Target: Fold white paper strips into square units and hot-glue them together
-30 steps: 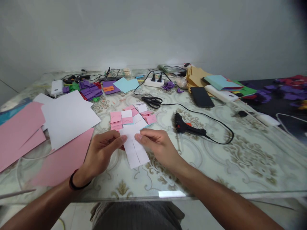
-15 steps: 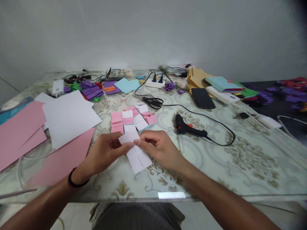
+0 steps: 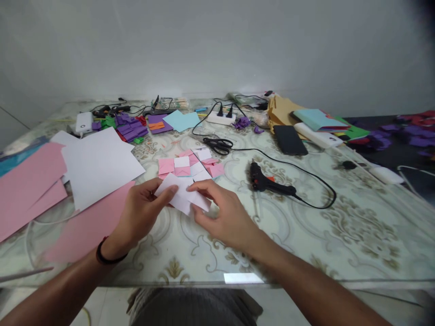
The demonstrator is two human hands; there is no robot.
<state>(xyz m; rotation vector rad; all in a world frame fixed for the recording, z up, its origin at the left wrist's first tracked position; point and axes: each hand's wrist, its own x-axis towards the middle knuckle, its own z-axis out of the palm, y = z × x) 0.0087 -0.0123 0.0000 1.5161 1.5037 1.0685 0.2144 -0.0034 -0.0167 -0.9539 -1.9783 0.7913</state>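
Note:
A small piece of white paper [image 3: 181, 194] is held between both hands over the table's near middle. My left hand [image 3: 141, 208] pinches its left end, thumb on top. At its right end, my right hand [image 3: 220, 210] grips it between thumb and fingers. Just beyond the hands lie small folded pink and white papers [image 3: 182, 166], partly hidden by the held paper and the fingers.
White sheets [image 3: 102, 165] and pink sheets [image 3: 30, 185] lie left. A black glue gun [image 3: 272, 181] with a trailing cable is right. Behind are scissors [image 3: 218, 146], a phone [image 3: 290, 140], a power strip [image 3: 220, 118] and purple paper pieces [image 3: 131, 129].
The white paper was stretched toward me with creases showing; now it lies more crosswise and looks shorter. My right hand has shifted its grip to the paper's right end.

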